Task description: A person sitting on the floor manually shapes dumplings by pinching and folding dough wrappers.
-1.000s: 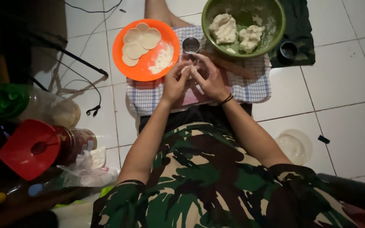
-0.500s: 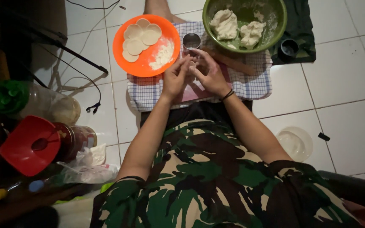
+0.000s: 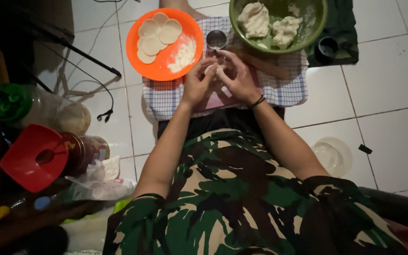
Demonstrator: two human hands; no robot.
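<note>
The left hand (image 3: 198,84) and the right hand (image 3: 238,78) close together around a small dough piece (image 3: 212,71), above a checkered cloth (image 3: 284,87) on the white tiled floor (image 3: 393,94). An orange plate (image 3: 164,66) with dough discs (image 3: 156,35) lies near.

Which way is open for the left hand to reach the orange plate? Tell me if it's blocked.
Probably not blocked. The left hand sits just below the orange plate, with only checked cloth between, though both hands are busy pinching a dough piece.

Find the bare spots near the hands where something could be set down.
Free: white tiles right of the checked cloth, above the clear lid. Crowded: orange plate, metal cup, green bowl; both hands, left and right, share one dough piece.
</note>
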